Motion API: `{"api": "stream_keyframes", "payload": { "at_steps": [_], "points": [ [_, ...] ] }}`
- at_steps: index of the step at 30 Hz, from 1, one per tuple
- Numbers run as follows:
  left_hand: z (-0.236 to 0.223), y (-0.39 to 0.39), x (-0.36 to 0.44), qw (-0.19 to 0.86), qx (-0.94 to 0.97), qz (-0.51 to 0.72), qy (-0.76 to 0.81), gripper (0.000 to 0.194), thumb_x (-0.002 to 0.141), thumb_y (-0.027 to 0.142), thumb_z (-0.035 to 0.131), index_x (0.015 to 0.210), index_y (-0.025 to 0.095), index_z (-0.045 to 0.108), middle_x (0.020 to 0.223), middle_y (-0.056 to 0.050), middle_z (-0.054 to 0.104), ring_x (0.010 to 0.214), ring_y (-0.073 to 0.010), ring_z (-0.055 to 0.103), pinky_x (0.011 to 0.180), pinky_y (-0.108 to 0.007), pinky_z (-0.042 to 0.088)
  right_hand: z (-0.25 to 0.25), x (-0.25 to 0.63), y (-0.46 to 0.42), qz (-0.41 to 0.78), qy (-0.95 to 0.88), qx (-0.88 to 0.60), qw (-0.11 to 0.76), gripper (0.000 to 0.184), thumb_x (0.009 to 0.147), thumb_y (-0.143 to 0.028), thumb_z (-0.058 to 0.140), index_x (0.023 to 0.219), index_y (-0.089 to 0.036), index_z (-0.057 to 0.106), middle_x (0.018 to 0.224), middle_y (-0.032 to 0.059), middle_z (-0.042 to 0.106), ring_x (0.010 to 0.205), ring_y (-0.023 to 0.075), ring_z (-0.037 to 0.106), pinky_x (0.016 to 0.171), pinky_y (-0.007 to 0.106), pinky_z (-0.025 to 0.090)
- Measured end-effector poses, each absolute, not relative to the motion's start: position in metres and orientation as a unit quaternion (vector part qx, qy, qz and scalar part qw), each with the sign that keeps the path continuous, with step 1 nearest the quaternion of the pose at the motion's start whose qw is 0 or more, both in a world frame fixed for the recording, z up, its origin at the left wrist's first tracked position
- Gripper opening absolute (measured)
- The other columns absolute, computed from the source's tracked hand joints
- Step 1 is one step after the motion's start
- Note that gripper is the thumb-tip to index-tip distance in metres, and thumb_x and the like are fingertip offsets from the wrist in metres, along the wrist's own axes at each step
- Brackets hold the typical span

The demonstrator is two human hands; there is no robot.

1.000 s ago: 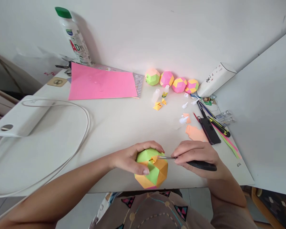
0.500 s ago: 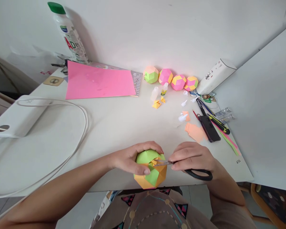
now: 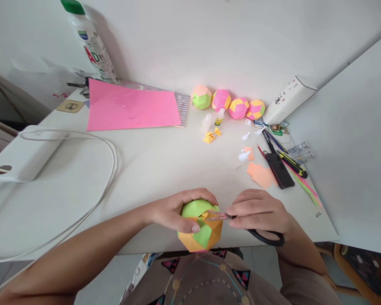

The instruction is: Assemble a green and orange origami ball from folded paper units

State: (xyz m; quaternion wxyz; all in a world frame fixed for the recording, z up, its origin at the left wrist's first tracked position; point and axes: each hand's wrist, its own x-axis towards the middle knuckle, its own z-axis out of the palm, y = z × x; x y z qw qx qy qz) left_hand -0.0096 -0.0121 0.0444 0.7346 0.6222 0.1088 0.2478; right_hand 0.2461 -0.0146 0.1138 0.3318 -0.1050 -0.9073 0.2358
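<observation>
A faceted paper ball [image 3: 204, 233] in green and orange sits at the table's front edge. My left hand [image 3: 186, 212] wraps round its left and far sides, thumb on the near-left face. In my right hand [image 3: 257, 212] is a pair of scissors [image 3: 268, 238], gripped near the pivot, with the black handle loop below the palm. The slightly parted blades point left and reach small orange flaps at a gap in the upper right of the ball. How deep the tips go in, I cannot tell.
Several finished paper balls [image 3: 221, 101] line the wall. Small bottles [image 3: 206, 123], orange paper pieces [image 3: 208, 137] and peach paper [image 3: 262, 176] lie nearer. A cutter [image 3: 294, 165] and black case [image 3: 281, 170] are right; pink paper [image 3: 133, 106] and a white cable [image 3: 114, 163] left.
The scissors and my right hand have shifted very slightly, the handle loop a little lower and to the right. My left hand keeps its hold on the ball.
</observation>
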Motion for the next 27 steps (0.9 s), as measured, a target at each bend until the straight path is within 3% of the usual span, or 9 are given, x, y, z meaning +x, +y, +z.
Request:
{"api": "stream_keyframes", "payload": {
  "at_steps": [5, 19, 27],
  "points": [
    [0.042, -0.012, -0.01, 0.729, 0.626, 0.254, 0.107, 0.056, 0.077, 0.042, 0.071, 0.126, 0.023, 0.051, 0.126, -0.012, 0.05, 0.112, -0.0295, 0.053, 0.091, -0.041, 0.05, 0.118, 0.248, -0.013, 0.271, -0.89, -0.094, 0.356, 0.018, 0.092, -0.014, 0.053, 0.097, -0.014, 0.071, 0.087, 0.0113, 0.073, 0.075, 0.0162, 0.066, 0.064, 0.03, 0.054],
    [0.045, -0.012, -0.009, 0.737, 0.622, 0.24, 0.114, 0.056, 0.076, 0.037, 0.071, 0.126, 0.021, 0.051, 0.124, -0.012, 0.05, 0.113, -0.0305, 0.052, 0.094, -0.044, 0.048, 0.1, 0.243, -0.011, 0.264, -0.902, -0.074, 0.332, 0.024, 0.093, -0.013, 0.047, 0.103, -0.011, 0.069, 0.096, 0.0151, 0.072, 0.082, 0.0179, 0.064, 0.069, 0.033, 0.053],
    [0.042, -0.013, -0.008, 0.722, 0.631, 0.272, 0.087, 0.058, 0.077, 0.036, 0.071, 0.129, 0.023, 0.049, 0.126, -0.012, 0.047, 0.116, -0.0302, 0.051, 0.095, -0.044, 0.048, 0.112, 0.246, -0.014, 0.256, -0.899, -0.097, 0.342, 0.016, 0.089, -0.012, 0.057, 0.098, -0.014, 0.07, 0.091, 0.0125, 0.073, 0.077, 0.0173, 0.065, 0.065, 0.032, 0.054]
  ]
}}
